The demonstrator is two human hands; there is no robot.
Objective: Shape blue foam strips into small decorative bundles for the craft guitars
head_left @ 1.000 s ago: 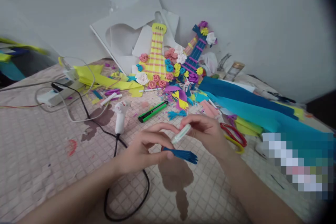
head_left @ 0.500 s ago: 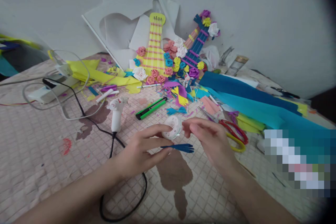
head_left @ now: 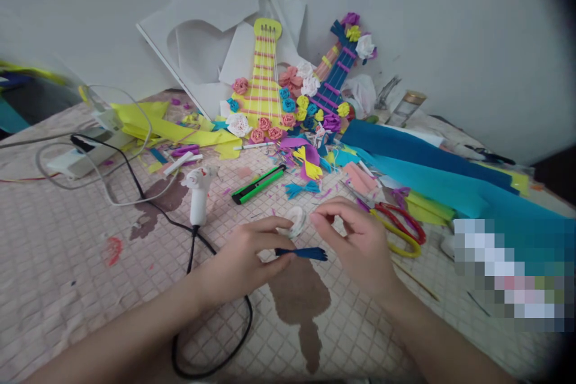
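My left hand pinches a gathered bundle of dark blue paper strips between thumb and finger. Beyond the bundle, that hand's index finger reaches to a small round white spool, partly hidden behind the fingers. To the right, my right hand has thumb and index finger pinched together close to the spool; anything thin between them is too small to see. Red-handled scissors and yellow-handled scissors lie just past my right hand.
A white glue gun with a black cord stands left of my hands. A green cutter knife lies ahead. Yellow and blue paper guitars lean at the back. Blue paper sheets cover the right; a power strip sits left.
The spool has turned and shows more edge-on. My right hand's thumb and index finger have closed into a pinch beside it. The blue bundle stays in my left hand.
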